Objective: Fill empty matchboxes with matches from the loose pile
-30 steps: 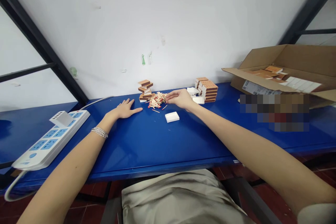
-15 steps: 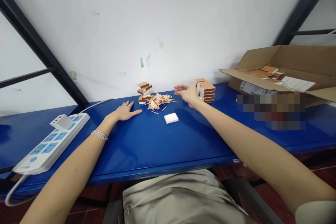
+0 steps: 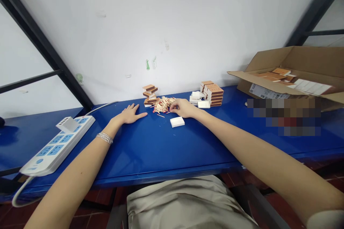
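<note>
My left hand [image 3: 130, 114] lies flat on the blue table [image 3: 150, 146], fingers spread, holding nothing. My right hand [image 3: 182, 107] rests at the right edge of a heap of loose matches [image 3: 162, 104], fingers curled down onto the sticks. A white inner matchbox tray [image 3: 177, 122] lies just in front of that hand. Behind the heap stands a small untidy stack of brown matchboxes [image 3: 149, 94]. A neater stack of brown matchboxes [image 3: 212, 93] stands to the right, with a few white trays [image 3: 199, 99] beside it.
A white and blue power strip [image 3: 57, 144] with a plug in it lies at the left, its cable running to the wall. An open cardboard box [image 3: 291, 75] with more matchboxes sits at the far right. Black metal frame bars slant up on both sides.
My right hand drew back from the right-hand matchbox stack and dropped onto the edge of the match heap. My left hand has stayed flat in place.
</note>
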`<state>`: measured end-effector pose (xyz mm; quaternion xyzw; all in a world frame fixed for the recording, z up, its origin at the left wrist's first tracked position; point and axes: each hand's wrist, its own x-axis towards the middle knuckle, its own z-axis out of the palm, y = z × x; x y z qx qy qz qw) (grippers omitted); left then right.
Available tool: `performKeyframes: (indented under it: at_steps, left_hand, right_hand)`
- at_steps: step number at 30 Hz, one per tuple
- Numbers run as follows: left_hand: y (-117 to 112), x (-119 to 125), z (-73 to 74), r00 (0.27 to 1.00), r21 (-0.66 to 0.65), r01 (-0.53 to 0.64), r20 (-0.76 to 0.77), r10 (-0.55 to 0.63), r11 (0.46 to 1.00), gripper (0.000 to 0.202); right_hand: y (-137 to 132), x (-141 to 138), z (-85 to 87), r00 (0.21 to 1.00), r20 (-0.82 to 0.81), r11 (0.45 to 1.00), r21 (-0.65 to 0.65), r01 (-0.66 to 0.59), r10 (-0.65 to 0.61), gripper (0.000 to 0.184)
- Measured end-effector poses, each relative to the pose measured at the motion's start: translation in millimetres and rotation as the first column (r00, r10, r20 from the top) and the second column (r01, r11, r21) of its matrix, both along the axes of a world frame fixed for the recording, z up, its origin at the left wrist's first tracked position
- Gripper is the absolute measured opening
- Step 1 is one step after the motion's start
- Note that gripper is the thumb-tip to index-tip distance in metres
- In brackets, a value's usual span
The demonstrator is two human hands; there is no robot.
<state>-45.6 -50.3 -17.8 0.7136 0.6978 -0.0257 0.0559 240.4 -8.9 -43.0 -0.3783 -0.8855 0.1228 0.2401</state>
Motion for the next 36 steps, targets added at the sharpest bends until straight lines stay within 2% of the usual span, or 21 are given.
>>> performKeyframes:
  at_steps: [6,9,12,14,16,20,22,26,30,33,36]
  left_hand:
    - [1,-3,-2.2,1.0,0.02,0.001,0.015,-0.002,1.0,0.104]
    - [-1,0,-0.6,0.997,0.14,0.061,0.029,-0.065,0.988,0.097]
    - [-9,15,5.2,0.973,0.338,0.182,0.076,-0.22,0.923,0.084]
    - [-18,33,8.6,0.922,0.436,0.276,0.13,-0.364,0.856,0.062]
    - [-31,55,9.4,0.856,0.462,0.349,0.197,-0.478,0.815,0.04]
    - [-55,95,2.6,0.758,0.495,0.446,0.234,-0.608,0.746,0.035]
    - [-62,107,-2.0,0.758,0.461,0.486,0.2,-0.621,0.742,0.038]
    - [-67,119,-7.8,0.766,0.434,0.487,0.204,-0.609,0.758,0.027]
    - [-68,142,-11.3,0.743,0.412,0.481,0.277,-0.61,0.774,0.025]
    - [-63,163,-13.0,0.749,0.433,0.495,0.227,-0.623,0.753,0.025]
    - [-51,166,-9.3,0.739,0.48,0.495,0.206,-0.641,0.725,0.033]
  right_hand:
    - [-19,10,28.2,0.993,-0.026,0.992,-0.053,0.118,-0.119,0.016]
    - [-26,14,35.7,0.994,0.044,0.985,-0.14,0.101,-0.096,0.015]
    - [-28,16,36.9,0.988,0.15,0.973,-0.221,0.068,-0.035,0.015]
    - [-27,17,37.1,0.986,0.16,0.97,-0.231,0.073,-0.036,0.018]
    - [-25,19,37.3,0.987,0.156,0.973,-0.22,0.075,-0.041,0.023]
    - [-21,23,34.8,0.982,0.181,0.977,-0.214,-0.017,0.057,0.024]
    - [-20,23,32.7,0.98,0.183,0.971,-0.235,-0.036,0.081,0.019]
    - [-22,19,31.8,0.978,0.201,0.961,-0.276,-0.003,0.061,0.012]
    - [-21,18,34.5,0.95,0.311,0.969,-0.23,0.094,-0.018,0.015]
    - [-16,22,35.6,0.918,0.382,0.969,-0.167,0.183,-0.107,0.014]
    - [-13,24,36.6,0.899,0.416,0.969,-0.132,0.207,-0.135,0.01]
